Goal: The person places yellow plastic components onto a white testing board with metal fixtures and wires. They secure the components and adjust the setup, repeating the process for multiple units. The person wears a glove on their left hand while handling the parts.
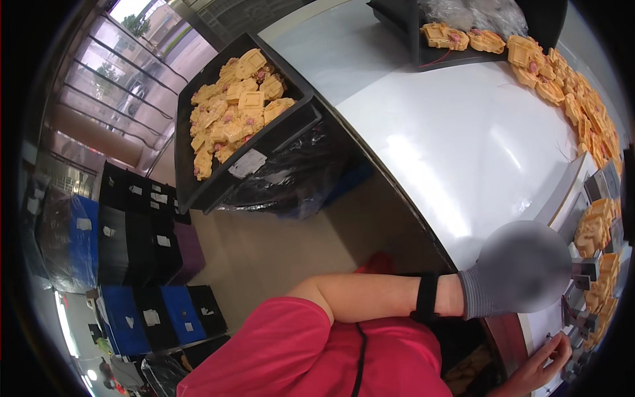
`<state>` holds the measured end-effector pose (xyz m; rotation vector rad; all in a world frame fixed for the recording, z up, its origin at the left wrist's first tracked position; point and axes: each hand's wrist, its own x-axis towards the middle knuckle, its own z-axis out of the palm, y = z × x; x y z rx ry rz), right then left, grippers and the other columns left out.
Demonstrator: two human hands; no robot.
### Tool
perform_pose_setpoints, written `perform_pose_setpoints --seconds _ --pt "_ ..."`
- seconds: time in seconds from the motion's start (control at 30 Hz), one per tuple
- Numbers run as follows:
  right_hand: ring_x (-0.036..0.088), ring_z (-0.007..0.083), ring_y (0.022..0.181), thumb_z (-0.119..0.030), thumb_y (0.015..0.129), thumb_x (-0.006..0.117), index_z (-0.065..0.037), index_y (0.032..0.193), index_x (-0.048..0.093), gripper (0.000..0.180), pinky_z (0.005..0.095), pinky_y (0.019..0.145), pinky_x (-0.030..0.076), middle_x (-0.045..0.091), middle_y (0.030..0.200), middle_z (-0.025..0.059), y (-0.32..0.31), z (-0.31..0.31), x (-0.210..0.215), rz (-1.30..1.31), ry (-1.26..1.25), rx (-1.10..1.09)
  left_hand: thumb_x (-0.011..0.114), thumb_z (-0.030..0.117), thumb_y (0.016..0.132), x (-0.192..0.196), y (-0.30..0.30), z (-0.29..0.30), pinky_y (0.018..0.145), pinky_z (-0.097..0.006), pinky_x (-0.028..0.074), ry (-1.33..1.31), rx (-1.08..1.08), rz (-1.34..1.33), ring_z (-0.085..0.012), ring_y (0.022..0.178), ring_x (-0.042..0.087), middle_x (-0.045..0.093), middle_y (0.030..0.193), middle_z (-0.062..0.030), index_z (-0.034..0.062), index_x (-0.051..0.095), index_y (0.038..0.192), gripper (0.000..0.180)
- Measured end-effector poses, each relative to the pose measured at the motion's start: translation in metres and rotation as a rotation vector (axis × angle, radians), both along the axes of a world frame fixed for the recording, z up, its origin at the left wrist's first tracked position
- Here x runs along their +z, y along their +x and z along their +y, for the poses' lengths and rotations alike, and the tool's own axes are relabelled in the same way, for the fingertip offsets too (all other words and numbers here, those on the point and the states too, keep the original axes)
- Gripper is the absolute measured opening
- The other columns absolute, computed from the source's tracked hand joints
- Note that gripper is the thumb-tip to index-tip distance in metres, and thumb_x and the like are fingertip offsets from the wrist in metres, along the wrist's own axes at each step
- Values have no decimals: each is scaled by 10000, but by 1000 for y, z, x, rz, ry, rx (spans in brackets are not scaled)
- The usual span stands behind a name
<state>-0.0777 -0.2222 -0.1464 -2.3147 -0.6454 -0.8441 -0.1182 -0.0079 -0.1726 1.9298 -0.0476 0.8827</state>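
Observation:
My left hand (pixel 521 270), in a grey knitted glove with a black band on the wrist, reaches across the table edge at the right. A round blur covers its fingers, so what they hold is hidden. Close beside it is a row of small metal clamps (pixel 583 270) on a bench fixture. Yellow-orange moulded pieces (pixel 594 228) sit at these clamps. Lower down, my bare right hand (pixel 546 362) is by the fixture's near end. Its fingers are bent and drawn together; anything between them is too small to make out.
A black crate (pixel 274 142) of similar yellow-orange pieces stands left of the white table (pixel 423 145). More pieces (pixel 562 86) lie heaped along the table's far right side. A black tray (pixel 456 58) holds clear plastic bags at the back. Stacked bins (pixel 142 317) stand at the left.

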Motion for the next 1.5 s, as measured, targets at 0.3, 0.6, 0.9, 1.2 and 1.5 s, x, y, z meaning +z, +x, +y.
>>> perform_pose_setpoints --seconds 0.3,0.6,0.9,1.2,1.5 --pt "570 224 696 -180 930 724 6 946 677 193 347 608 461 614 821 108 -4 2 3 48 19 -21 720 177 786 4 -3 1 934 -449 448 13 -8 25 -298 1147 551 631 989 -34 121 640 801 99" --pt "537 207 661 -176 940 711 15 931 670 196 336 572 429 600 784 101 1 3 3 31 5 30 724 185 785 1 0 0 943 -454 444 18 -5 28 -300 1154 544 624 987 -28 124 628 803 115" --pt "513 195 636 -172 945 703 15 928 671 191 330 549 410 593 772 97 -5 6 9 58 -19 34 727 181 782 2 -4 2 946 -449 450 16 -17 9 -309 1125 568 628 980 -30 116 627 812 123" --pt "563 250 780 39 838 669 -21 927 610 123 346 726 456 611 865 104 -2 8 5 119 -20 114 800 33 710 12 -10 16 928 -413 454 137 -26 85 -318 1066 568 648 966 -57 118 680 906 246" --pt "586 240 721 -22 718 789 -95 888 653 229 362 649 430 618 803 36 5 2 7 74 -10 91 791 73 736 23 -5 9 977 -400 436 223 -48 243 -298 1111 551 668 971 -32 140 715 914 205"
